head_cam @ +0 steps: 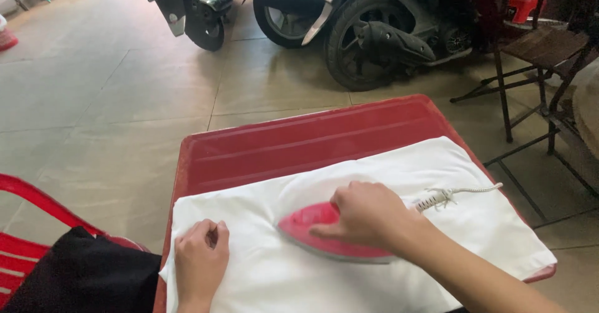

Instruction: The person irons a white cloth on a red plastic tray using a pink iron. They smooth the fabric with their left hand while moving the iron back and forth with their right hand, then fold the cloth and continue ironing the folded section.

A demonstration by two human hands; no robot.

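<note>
Pink iron (pixel 312 229) under right hand (pixel 365 216) fingers, on white cloth (pixel 387 169).

Soft daylight, faint shadows, slight blur

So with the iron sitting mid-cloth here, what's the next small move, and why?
Probably glide the pink iron leftward toward the left hand. The right hand grips the iron with its tip pointing that way, and the left hand pins the white cloth flat near its edge on the red table, holding that stretch taut.
</note>
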